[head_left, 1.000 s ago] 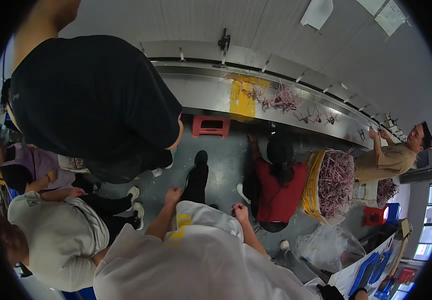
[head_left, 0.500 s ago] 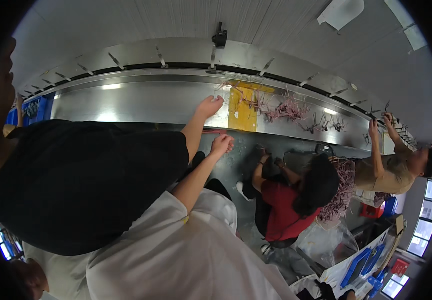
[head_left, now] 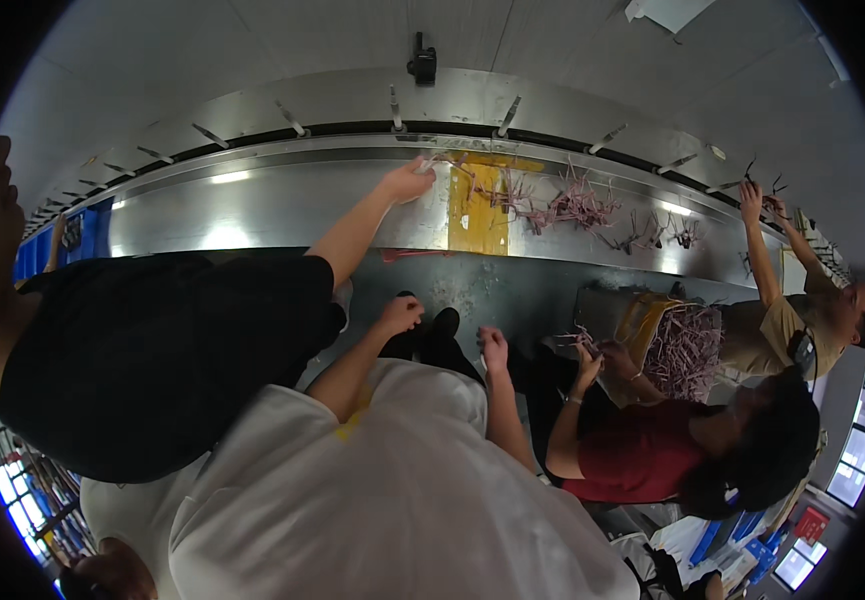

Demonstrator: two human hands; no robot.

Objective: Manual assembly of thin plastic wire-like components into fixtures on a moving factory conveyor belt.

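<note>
My left hand [head_left: 401, 314] hovers over the floor in front of the metal bench, its fingers curled in. Farther right, my right hand [head_left: 492, 350] is raised beside the co-worker in red, its fingers bent together. What either hand holds, if anything, is too small to make out. Neither one touches the bench [head_left: 302, 210]. Beyond my left hand, a co-worker in black rests a hand [head_left: 407, 182] at the bench's far side, close to a yellow panel [head_left: 479, 215]. Bundles of thin pink wire-like pieces [head_left: 577, 205] lie on the metal right of that panel.
Upright pegs [head_left: 396, 108] line a slot behind the bench. At right, the co-worker in red [head_left: 632, 450] handles pink pieces beside a full yellow-edged container [head_left: 642, 325]. Another co-worker [head_left: 802, 310] reaches to the pegs. Blue bins [head_left: 92, 230] stand far left.
My left hand has drawn back from the bench edge toward me. My right hand has come into view. The co-worker in red has turned toward the container and lifted pink pieces.
</note>
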